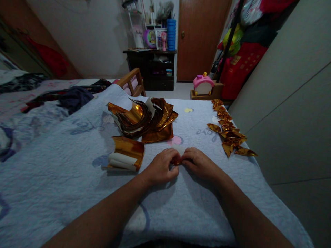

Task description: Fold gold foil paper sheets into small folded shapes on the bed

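Bare forearms (111, 205) reach from the lower corners to the centre of the frame, where my left hand (162, 166) and right hand (199, 162) both pinch one small piece of gold foil paper (177, 162) (mostly hidden by my grip) over the blue printed cloth (196, 206). I judge this a folding or twisting step; the next move calls for a firm, even pinch without tearing. Fanned foil sheets (134, 119) lie upper centre, curled sheets (129, 146) left of centre, folded foil pieces (230, 137) at right.
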`<move>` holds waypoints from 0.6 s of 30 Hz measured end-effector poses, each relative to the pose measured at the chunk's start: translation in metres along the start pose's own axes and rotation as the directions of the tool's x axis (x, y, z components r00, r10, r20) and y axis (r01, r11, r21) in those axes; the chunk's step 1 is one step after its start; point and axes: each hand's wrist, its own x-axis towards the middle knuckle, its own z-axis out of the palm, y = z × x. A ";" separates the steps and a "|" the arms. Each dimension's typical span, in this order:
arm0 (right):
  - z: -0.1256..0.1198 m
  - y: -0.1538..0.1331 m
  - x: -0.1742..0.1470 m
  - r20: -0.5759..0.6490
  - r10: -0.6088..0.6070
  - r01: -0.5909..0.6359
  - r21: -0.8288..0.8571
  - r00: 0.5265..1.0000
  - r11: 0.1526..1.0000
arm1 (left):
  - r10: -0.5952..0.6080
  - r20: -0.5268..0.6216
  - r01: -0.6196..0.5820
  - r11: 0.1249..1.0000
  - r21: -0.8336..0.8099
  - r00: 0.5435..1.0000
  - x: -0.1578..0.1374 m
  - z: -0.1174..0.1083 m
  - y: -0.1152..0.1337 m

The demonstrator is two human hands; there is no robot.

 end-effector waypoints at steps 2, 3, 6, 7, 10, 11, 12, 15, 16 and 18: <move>0.000 -0.001 0.000 -0.004 0.019 -0.019 -0.002 1.000 1.000 | -0.001 -0.010 0.001 0.999 0.037 1.000 0.000 0.001 0.000; -0.001 -0.001 0.000 -0.007 0.031 -0.031 -0.004 0.999 1.000 | 0.001 -0.014 0.000 0.999 0.050 1.000 0.000 0.002 -0.001; -0.001 -0.003 0.001 -0.018 0.061 -0.061 -0.008 0.998 0.998 | 0.005 -0.015 -0.004 0.997 0.072 1.000 -0.001 0.004 -0.005; -0.001 -0.003 0.001 -0.021 0.068 -0.068 -0.008 0.998 0.998 | 0.005 -0.014 -0.004 0.997 0.079 1.000 -0.001 0.005 -0.006; -0.001 -0.004 0.000 -0.024 0.085 -0.085 -0.003 0.996 0.996 | 0.006 -0.011 -0.005 0.996 0.092 1.000 -0.001 0.005 -0.008; -0.001 -0.004 -0.001 -0.027 0.091 -0.091 0.003 0.996 0.996 | 0.007 -0.006 -0.006 0.996 0.093 1.000 -0.001 0.004 -0.008; -0.001 -0.004 -0.001 -0.035 0.097 -0.097 0.011 0.995 0.995 | 0.007 -0.003 -0.007 0.996 0.094 1.000 -0.001 0.004 -0.008; -0.002 -0.004 -0.002 -0.072 0.128 -0.125 0.039 0.989 0.991 | -0.007 0.005 0.007 0.995 0.100 1.000 -0.001 0.003 -0.006; -0.002 -0.005 -0.002 -0.080 0.138 -0.135 0.045 0.987 0.990 | -0.014 0.007 0.013 0.995 0.102 1.000 0.000 0.003 -0.005; -0.003 -0.006 -0.003 -0.074 0.152 -0.149 0.049 0.986 0.988 | -0.022 0.012 0.020 0.994 0.104 1.000 0.000 0.002 -0.004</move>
